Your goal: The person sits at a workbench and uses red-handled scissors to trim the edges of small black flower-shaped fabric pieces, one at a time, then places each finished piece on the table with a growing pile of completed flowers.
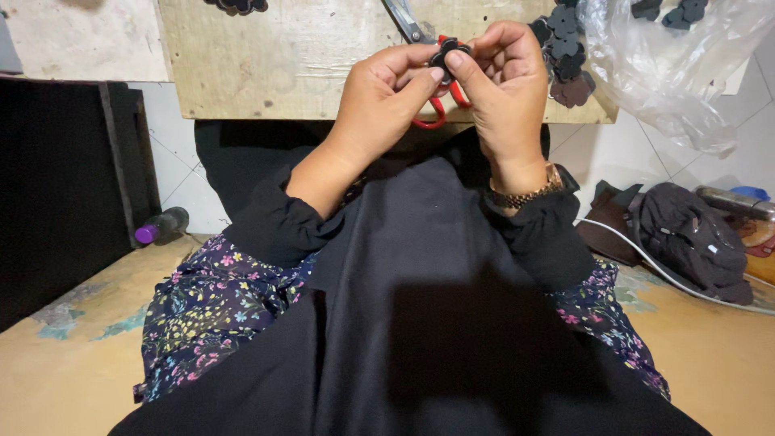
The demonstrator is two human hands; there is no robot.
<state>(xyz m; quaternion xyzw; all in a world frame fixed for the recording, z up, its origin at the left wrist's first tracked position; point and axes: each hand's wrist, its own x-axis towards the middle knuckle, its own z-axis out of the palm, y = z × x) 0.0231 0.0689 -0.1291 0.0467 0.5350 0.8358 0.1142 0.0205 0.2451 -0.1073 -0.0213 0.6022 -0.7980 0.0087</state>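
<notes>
- Black and flower-shaped, the small cut-out piece [449,53] sits pinched between our two hands, just above the wooden tabletop [291,64].
- Our left hand [379,105] has thumb and forefinger clamped on the piece's near edge; our right hand [504,81] closes on its far side.
- Red-handled scissors [428,81] lie directly beneath both hands, blades pointing away.
- To do this well, we judge it best to keep the fingertips at the rim and hold the piece steady.
- To the right hand's right, a heap of similar black pieces [567,56] lies beside a clear plastic bag [670,64]; we see no labels.
</notes>
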